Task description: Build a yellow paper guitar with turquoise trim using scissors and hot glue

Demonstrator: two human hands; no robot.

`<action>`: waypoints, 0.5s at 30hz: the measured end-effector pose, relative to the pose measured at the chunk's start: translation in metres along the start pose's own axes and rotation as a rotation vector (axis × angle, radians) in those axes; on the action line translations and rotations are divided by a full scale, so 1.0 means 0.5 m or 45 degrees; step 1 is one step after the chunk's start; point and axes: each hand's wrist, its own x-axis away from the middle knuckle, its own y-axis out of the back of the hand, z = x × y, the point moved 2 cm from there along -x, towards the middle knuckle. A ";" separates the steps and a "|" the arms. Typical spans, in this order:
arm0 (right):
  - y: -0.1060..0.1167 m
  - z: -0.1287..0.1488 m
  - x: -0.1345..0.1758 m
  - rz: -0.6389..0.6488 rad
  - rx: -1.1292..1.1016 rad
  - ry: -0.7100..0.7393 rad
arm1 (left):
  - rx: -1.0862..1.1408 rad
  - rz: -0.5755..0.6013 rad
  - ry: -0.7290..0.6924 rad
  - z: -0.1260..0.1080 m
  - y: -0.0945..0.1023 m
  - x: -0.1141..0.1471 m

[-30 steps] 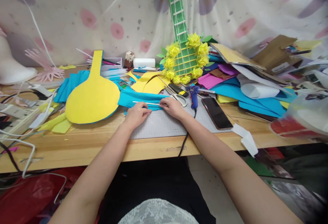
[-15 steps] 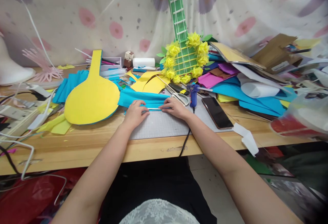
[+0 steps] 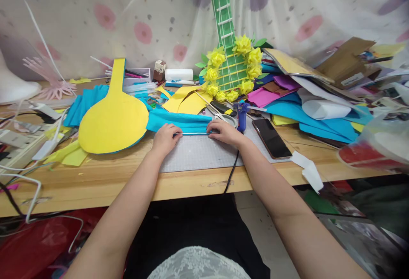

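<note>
A strip of blue crepe paper [image 3: 183, 120] lies across the grey cutting mat [image 3: 198, 155], its creases running lengthwise. Along its near edge runs a thin white stick [image 3: 195, 133], which looks partly wrapped by the paper. My left hand [image 3: 166, 139] pinches the left part of this edge, fingers curled and thumb toward the middle. At the right part, my right hand [image 3: 225, 133] grips the same edge with bent fingers. What lies under the fingertips is hidden. Left of the strip rests a yellow guitar-shaped cutout [image 3: 113, 119] with a blue rim, partly over the paper.
A blue glue gun [image 3: 242, 115] and scissors [image 3: 228, 120] sit just beyond my right hand, a phone [image 3: 271, 138] right of it. Behind stands a green paper guitar [image 3: 228, 68] with yellow flowers. Coloured paper [image 3: 294, 108] is heaped rightward; a power strip [image 3: 19, 142] is leftmost.
My hands have spread slightly apart along the paper's near edge, the right one moving right. The white stick now shows as a thinner line between them. The view has shifted slightly.
</note>
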 end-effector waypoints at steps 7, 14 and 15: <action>-0.001 0.005 0.001 0.010 0.092 -0.017 | -0.009 0.015 0.113 0.001 0.013 0.004; -0.004 0.012 -0.001 0.002 0.202 -0.003 | -0.102 0.001 0.075 -0.011 0.004 -0.002; -0.006 0.014 -0.001 -0.001 0.216 0.004 | -0.094 0.033 0.055 -0.015 0.002 -0.005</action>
